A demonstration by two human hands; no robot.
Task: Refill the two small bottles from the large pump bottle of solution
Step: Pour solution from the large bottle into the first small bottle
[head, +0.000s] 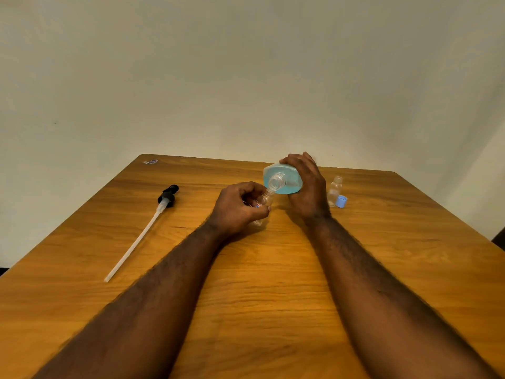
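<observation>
- Fingers (247,188) of the left hand (235,210) are curled round a small clear plastic bottle (264,200), with the thumb pressed on its near side; this bottle is uncapped and tilted, mouth up and to the right; whether its base touches the table I cannot tell
- Clamped in the right hand (308,190) is the large clear bottle of pale blue solution (285,177), with the fingers (296,160) wrapped over its base and far side; it is tipped toward the camera, its open threaded neck facing down and left; the neck's rim sits right at the small bottle's mouth, touching or very nearly so
- a second small clear bottle (335,190) stands upright and uncapped just right of the right hand; a light blue round cap (341,201) lies just beside its base
- a black pump head with a long white dip tube (167,197) lies flat on the left, well apart from both hands; the tube runs toward the near left edge
- the brown wood-grain table (259,283) bears it all; a small blue-and-white scrap (150,161) lies at its far left corner
</observation>
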